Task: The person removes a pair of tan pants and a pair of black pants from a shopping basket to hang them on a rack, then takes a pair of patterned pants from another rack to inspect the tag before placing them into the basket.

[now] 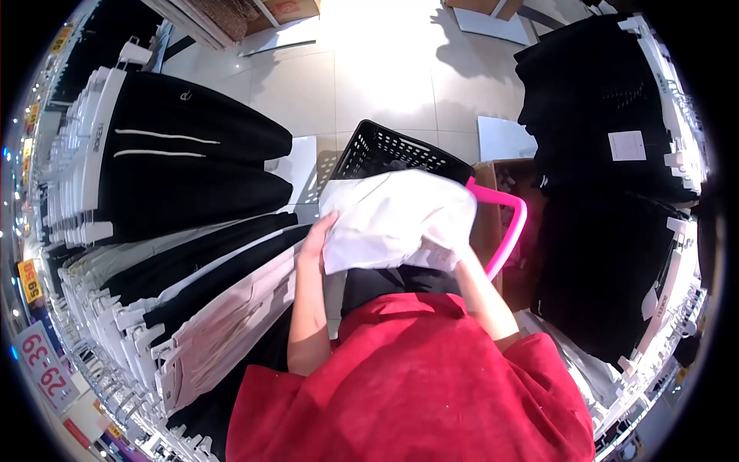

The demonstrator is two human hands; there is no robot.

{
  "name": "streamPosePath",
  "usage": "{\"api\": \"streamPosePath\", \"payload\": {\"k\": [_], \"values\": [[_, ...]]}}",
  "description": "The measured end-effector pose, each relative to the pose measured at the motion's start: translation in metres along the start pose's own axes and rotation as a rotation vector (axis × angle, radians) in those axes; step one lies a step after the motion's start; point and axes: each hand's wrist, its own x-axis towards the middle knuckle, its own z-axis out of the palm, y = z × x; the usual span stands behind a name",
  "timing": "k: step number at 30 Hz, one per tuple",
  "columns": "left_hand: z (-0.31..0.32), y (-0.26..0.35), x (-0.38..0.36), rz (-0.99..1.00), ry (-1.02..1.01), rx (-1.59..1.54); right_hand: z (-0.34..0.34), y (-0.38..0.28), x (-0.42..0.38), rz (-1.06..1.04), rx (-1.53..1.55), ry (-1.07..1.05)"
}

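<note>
A white piece of fabric (392,219), apparently a folded garment, is spread between my hands at waist height. Along its left edge, my left hand (317,235) is closed, thumb near the border and the other fingers hidden beneath. My right hand (454,245) grips the lower right part, where a fold covers most of the fingers. Just beyond the fabric, and partly covered by it, stands a black perforated shopping basket (419,155). Its bright pink handle (514,223) swings out to the right. Dark contents in the basket are hard to make out.
Black drawstring trousers (192,165) hang on the left rack, with black, white and pale pink garments (231,308) nearer me. More black garments (608,254) hang on the right. A cardboard box (485,219) stands beside the basket on the tiled floor (296,92).
</note>
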Motion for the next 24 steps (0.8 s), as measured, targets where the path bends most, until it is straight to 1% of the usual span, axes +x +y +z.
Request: {"api": "streamPosePath", "payload": {"k": [1,2,3,5,6,7,9,11,12,13,15,16,17,18,19,21,22,23,24], "values": [[-0.007,-0.001,0.011,-0.014,0.109,0.111,-0.016,-0.003,-0.004,-0.012,-0.185,0.049],[-0.01,-0.006,0.022,0.017,0.18,0.189,-0.035,-0.008,-0.006,-0.013,-0.369,0.084],[0.0,0.003,0.019,0.129,-0.041,0.38,-0.052,-0.021,-0.01,-0.009,-0.573,0.112],[-0.015,-0.008,0.045,0.184,0.085,0.278,-0.071,-0.062,-0.022,0.003,-0.505,0.145],[-0.022,-0.014,0.061,0.168,0.101,0.055,-0.064,-0.094,-0.024,-0.04,-0.034,0.159],[-0.039,-0.028,0.086,0.207,0.132,-0.041,-0.065,-0.13,-0.036,0.055,-0.276,0.123],[-0.069,-0.059,0.128,0.221,0.13,0.034,-0.061,-0.148,-0.051,-0.032,-0.292,0.191],[-0.08,-0.071,0.149,0.252,0.255,0.243,-0.063,-0.161,-0.066,-0.022,-0.253,0.361],[-0.085,-0.078,0.162,0.265,0.311,0.354,-0.059,-0.184,-0.075,-0.105,-0.153,0.413],[-0.099,-0.092,0.182,0.362,0.398,0.369,-0.057,-0.207,-0.088,-0.1,-0.108,0.502],[-0.107,-0.095,0.198,0.36,0.564,0.56,-0.061,-0.247,-0.112,-0.123,-0.046,0.675],[-0.109,-0.091,0.199,0.364,0.531,0.776,-0.071,-0.258,-0.124,-0.222,-0.052,0.683],[-0.107,-0.085,0.198,0.373,0.491,0.989,-0.069,-0.274,-0.136,-0.255,0.017,0.731],[-0.106,-0.081,0.191,0.419,0.351,0.934,-0.065,-0.289,-0.143,-0.306,0.038,0.767],[-0.094,-0.08,0.199,0.302,0.494,0.87,-0.06,-0.299,-0.147,-0.365,0.063,0.798],[-0.084,-0.073,0.196,0.269,0.552,0.897,-0.057,-0.309,-0.157,-0.419,-0.062,0.93],[-0.087,-0.072,0.2,0.276,0.56,0.911,-0.056,-0.316,-0.162,-0.459,-0.184,1.012],[-0.094,-0.072,0.201,0.278,0.57,0.93,-0.066,-0.314,-0.173,-0.526,-0.187,1.061],[-0.098,-0.07,0.199,0.279,0.579,0.949,-0.064,-0.317,-0.18,-0.557,-0.043,1.182]]}}
